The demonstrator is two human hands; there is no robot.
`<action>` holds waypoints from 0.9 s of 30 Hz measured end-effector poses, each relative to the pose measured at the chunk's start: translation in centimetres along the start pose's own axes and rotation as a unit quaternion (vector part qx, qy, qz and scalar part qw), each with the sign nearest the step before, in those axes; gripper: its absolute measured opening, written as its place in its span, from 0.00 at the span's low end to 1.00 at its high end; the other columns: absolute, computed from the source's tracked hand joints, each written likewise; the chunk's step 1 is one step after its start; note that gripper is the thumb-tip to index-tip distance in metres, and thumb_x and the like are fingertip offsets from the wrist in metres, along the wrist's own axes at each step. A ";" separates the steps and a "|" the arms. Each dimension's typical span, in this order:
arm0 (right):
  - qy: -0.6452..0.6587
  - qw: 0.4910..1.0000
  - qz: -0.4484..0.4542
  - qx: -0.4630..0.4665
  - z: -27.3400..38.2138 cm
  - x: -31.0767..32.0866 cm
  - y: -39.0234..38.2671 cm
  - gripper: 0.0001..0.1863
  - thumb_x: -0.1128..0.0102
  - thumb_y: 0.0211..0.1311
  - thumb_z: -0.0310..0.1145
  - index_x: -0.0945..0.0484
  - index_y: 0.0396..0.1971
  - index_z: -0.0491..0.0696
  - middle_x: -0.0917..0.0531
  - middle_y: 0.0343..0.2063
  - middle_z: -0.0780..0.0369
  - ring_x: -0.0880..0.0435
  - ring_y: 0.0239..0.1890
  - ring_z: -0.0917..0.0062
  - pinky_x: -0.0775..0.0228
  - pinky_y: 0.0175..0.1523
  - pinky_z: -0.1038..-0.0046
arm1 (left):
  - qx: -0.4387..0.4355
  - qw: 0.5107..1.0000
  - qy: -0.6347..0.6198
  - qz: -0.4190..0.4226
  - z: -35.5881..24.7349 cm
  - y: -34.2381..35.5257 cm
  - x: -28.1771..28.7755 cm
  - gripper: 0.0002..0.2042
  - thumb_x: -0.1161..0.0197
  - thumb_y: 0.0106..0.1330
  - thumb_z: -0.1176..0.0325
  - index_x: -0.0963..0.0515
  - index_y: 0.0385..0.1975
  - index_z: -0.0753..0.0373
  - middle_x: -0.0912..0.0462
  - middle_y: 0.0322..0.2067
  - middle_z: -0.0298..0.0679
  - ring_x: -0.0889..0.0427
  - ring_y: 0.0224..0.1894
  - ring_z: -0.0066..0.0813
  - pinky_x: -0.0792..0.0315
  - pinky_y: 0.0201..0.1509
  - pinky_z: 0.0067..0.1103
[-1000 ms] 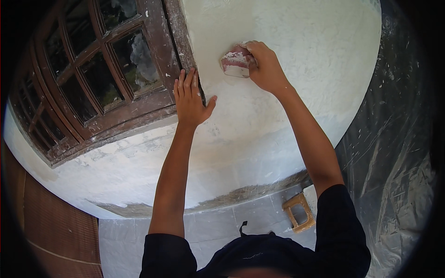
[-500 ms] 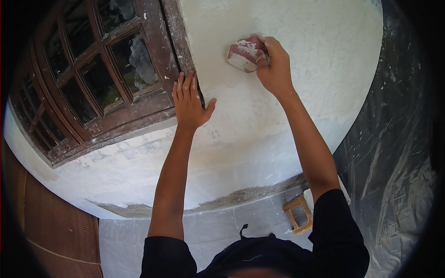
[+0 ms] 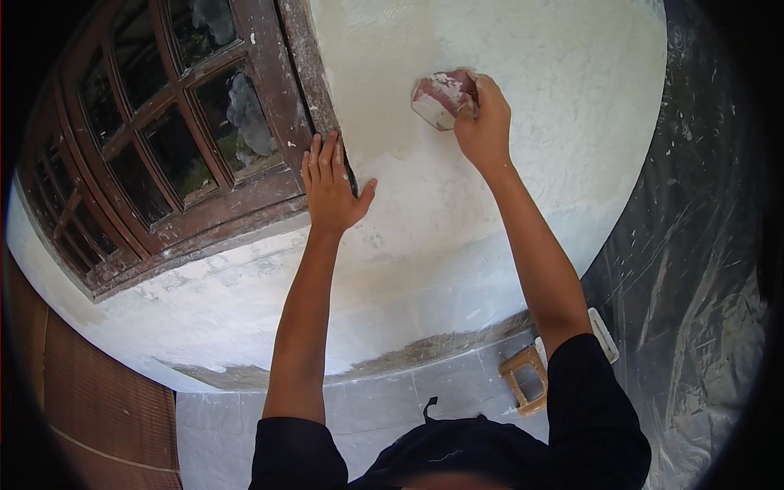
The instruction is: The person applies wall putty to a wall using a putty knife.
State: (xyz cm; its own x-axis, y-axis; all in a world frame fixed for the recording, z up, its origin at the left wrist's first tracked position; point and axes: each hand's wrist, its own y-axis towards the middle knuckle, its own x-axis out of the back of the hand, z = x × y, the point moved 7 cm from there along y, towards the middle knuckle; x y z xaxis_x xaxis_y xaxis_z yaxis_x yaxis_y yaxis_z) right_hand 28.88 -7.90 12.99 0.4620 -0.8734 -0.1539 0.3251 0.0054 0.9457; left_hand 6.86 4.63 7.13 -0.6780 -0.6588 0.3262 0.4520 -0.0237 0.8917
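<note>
Against the pale, putty-smeared wall [image 3: 412,220], my right hand [image 3: 487,129] grips a flat putty scraper [image 3: 437,102], red and off-white with white paste caked on it. Its broad edge points left and lies on or very near the wall. My left hand [image 3: 331,192] rests with fingers stretched at the lower right corner of the brown wooden window frame [image 3: 317,82]. That hand holds nothing, and white flecks mark its fingers.
Glass panes [image 3: 175,151] fill the window at left. Below the wall runs a grey tiled floor [image 3: 441,388] with a brown stool-like object [image 3: 523,380] and a white-edged item [image 3: 603,335]. Dark plastic sheeting [image 3: 653,269] covers the right side; a brown woven panel [image 3: 106,392] stands lower left.
My right hand and the scraper have shifted slightly right and down on the wall. My left hand stays at the frame corner, and the whole view has moved a little.
</note>
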 end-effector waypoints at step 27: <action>0.016 1.000 -0.008 -0.016 0.3 -0.8 -0.1 0.22 0.53 0.46 0.12 0.29 0.45 0.38 0.24 0.42 0.49 0.26 0.45 0.53 0.31 0.49 0.60 | 0.007 1.000 -0.001 0.005 0.1 -0.2 0.1 0.41 0.34 0.54 0.52 0.41 0.65 0.69 0.41 0.67 0.46 0.48 0.71 0.49 0.54 0.72 0.45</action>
State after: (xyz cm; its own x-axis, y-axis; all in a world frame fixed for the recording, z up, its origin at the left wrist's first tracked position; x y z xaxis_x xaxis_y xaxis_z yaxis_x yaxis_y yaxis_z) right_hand 28.22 -7.30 13.08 0.4822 -0.8577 -0.1786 0.3587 0.0072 0.9334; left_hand 6.67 4.70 7.04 -0.6743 -0.6581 0.3350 0.4501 -0.0066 0.8930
